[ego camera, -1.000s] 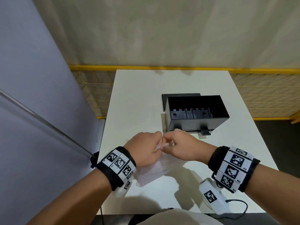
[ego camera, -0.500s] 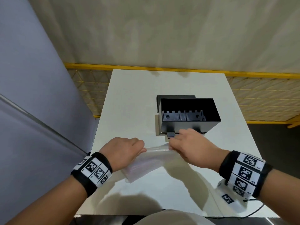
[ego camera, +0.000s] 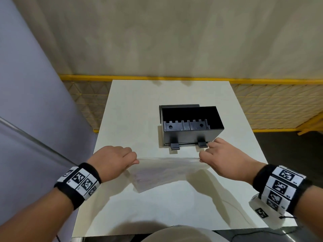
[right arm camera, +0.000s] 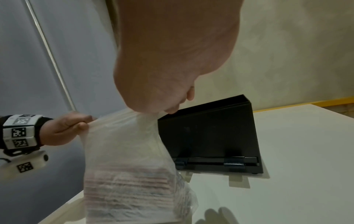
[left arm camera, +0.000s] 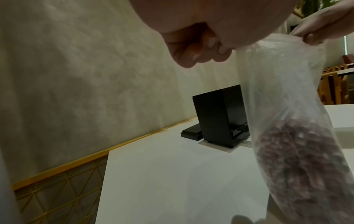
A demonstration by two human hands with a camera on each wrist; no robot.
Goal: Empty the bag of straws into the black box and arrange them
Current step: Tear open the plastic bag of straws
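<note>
A clear plastic bag point(ego camera: 162, 172) of reddish straws hangs above the white table point(ego camera: 157, 206), stretched wide at its top edge. My left hand point(ego camera: 118, 159) pinches the bag's left top corner and my right hand point(ego camera: 218, 156) pinches the right one. The straws point(right arm camera: 130, 189) lie bunched in the bag's lower part point(left arm camera: 298, 159). The open black box point(ego camera: 190, 126) stands just beyond the bag, near my right hand, with a notched divider inside and nothing else in it. From the wrist views the box point(right arm camera: 208, 136) point(left arm camera: 220, 115) shows its dark outer walls.
A flat black lid point(left arm camera: 191, 133) lies behind the box. A grey wall panel point(ego camera: 26, 119) runs along the table's left side. A yellow rail and mesh fence point(ego camera: 262, 100) stand behind the table. A person's rounded body part shows at the near edge point(ego camera: 174, 234).
My hands have pulled apart sideways, stretching the bag's top from a small bunch to a wide taut edge. The bag has lifted off the table. The view has shifted slightly.
</note>
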